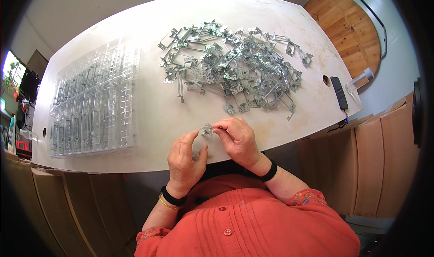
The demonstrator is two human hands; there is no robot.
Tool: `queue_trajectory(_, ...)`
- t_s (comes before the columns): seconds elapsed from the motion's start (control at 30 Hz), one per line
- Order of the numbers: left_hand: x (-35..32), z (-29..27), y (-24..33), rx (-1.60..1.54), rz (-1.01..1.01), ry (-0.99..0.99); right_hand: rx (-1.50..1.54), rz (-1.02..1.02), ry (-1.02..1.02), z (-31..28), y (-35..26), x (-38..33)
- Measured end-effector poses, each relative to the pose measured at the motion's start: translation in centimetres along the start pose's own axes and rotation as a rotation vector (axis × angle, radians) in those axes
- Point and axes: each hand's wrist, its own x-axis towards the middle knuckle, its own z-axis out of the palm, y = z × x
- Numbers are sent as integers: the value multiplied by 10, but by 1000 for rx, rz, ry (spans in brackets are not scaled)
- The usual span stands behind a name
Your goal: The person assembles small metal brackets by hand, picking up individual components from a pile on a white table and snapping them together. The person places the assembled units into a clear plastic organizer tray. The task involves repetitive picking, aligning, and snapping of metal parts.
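Observation:
Over the near edge of the white table (153,121), a small grey metal bracket (206,130) hangs between my two hands. The thumb and forefinger of my right hand (239,141) are pinched together on its right side. My left hand (184,162) is curled on the other side, its forefinger tip close to the bracket and its thumb lower down. A bit of grey shows between the left thumb and palm, but what it is I cannot make out. Farther back lies a tangled heap of similar metal brackets (230,74), several with long thin rods.
Clear plastic compartment trays (92,103), holding rows of metal parts, stand on the left. At the right edge are a black phone-like device (339,93) and a clear plastic cup-like item (360,80). Cardboard boxes (368,162) stand beneath; a round wooden board (346,35) leans behind.

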Motion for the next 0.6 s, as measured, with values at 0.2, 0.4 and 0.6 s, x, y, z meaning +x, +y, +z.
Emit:
queue_trajectory(0.2, 0, 0, 0, 1, -3, -1, -10, -32, 3, 2, 1, 1)
queue_trajectory(0.4, -1, 0, 0, -4, -6, 1, -11, -9, -11, 1, 1, -1)
queue_trajectory(0.6, -1, 1, -1, -3, -5, 4, -9, -24, -3, 1, 1, 0)
